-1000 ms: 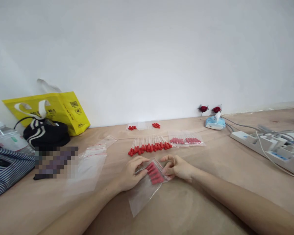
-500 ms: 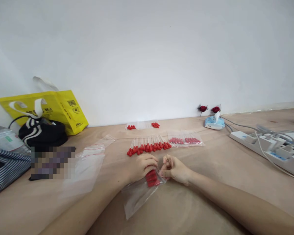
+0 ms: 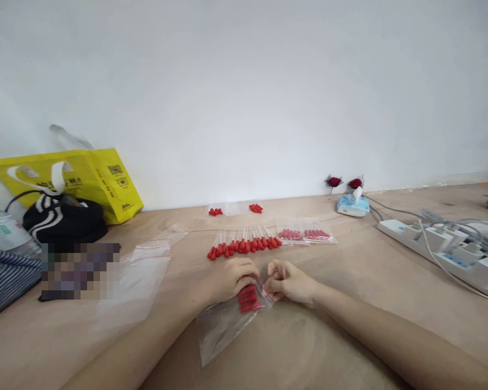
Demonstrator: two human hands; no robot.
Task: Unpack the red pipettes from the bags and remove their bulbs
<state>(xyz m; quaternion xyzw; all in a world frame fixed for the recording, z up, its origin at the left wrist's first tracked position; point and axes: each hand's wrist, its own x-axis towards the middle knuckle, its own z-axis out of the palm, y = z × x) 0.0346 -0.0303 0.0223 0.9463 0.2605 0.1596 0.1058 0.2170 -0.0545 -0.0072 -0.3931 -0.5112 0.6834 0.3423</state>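
A clear zip bag (image 3: 222, 330) lies on the tan tabletop, with several red-bulbed droppers (image 3: 247, 298) inside near its mouth. My left hand (image 3: 231, 278) is curled over the bag's top edge, fingers pressed on it. My right hand (image 3: 288, 281) pinches the same edge from the right, fingers closed. Just beyond my hands a row of loose red-bulbed droppers (image 3: 244, 245) lies spread out. Two filled bags (image 3: 305, 234) rest to the right of that row.
Empty zip bags (image 3: 140, 271) lie at the left, by a black bag (image 3: 63, 219) and a yellow bag (image 3: 87, 176). More droppers (image 3: 233, 209) sit by the wall. A tissue pack (image 3: 353, 204) and a power strip with cables (image 3: 451, 246) occupy the right.
My left hand slid right along the bag's mouth and curled over it, meeting my right hand. The bag shifted slightly left and toward me.
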